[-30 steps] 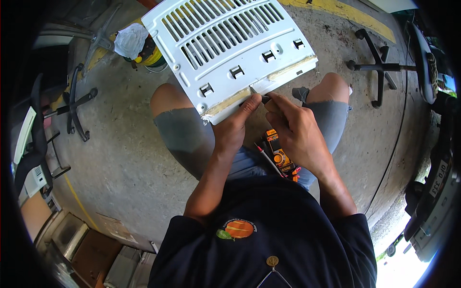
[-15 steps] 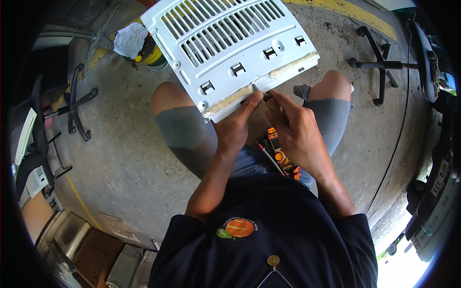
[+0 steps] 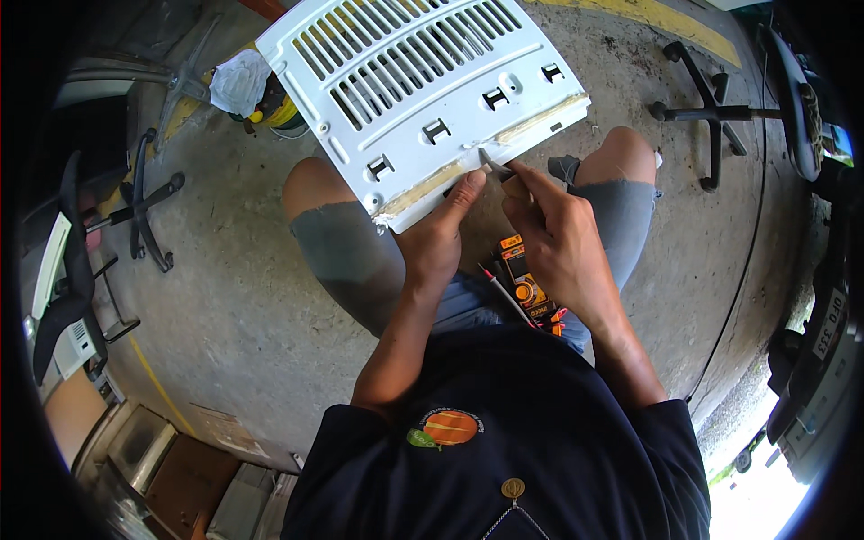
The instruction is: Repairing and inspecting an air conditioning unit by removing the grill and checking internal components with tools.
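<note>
A white slotted metal panel (image 3: 396, 142) lies tilted in front of me, its near edge above my lap. Along that edge runs a beige strip of residue (image 3: 425, 191), broken by a bare patch near the middle. My left hand (image 3: 439, 236) grips the near edge, thumb on top and fingers hidden underneath. Closed round the tan handle of a small knife (image 3: 493, 166) is my right hand (image 3: 560, 241), its index finger stretched along the tool. The knife's grey blade points at the bare patch, close to my left thumb.
An orange and black multimeter (image 3: 524, 279) with a red-tipped probe rests in my lap. Beyond the panel's left side stands a bucket (image 3: 286, 117) with a white plastic bag (image 3: 240, 83). Chair bases (image 3: 720, 114) stand at both sides; boxes (image 3: 184, 481) are at lower left.
The panel has shifted slightly left. The knife tip has moved a little right along the residue strip, and the gap between my left thumb and right index finger has widened.
</note>
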Available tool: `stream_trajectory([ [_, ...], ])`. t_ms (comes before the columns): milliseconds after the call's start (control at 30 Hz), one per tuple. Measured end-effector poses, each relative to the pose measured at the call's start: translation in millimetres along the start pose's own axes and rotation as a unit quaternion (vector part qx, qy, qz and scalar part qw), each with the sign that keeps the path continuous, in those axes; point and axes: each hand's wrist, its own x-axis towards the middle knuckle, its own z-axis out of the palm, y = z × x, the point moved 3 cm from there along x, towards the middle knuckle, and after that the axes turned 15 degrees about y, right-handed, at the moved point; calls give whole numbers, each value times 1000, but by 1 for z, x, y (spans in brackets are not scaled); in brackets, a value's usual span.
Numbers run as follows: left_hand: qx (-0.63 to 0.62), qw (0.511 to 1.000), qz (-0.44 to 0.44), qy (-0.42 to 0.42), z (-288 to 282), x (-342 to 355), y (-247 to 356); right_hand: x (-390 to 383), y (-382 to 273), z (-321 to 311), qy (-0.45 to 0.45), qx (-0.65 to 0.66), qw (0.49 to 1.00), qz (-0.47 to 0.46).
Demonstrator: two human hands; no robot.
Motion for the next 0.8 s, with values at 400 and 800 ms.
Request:
stream_trajectory([
  [400,14,1000,-16,11,-4,-1,-3,11,7,-14,38,-47,997,44],
  [800,-11,998,-49,-26,-7,-1,-5,-2,3,-12,6,9,1000,-6],
])
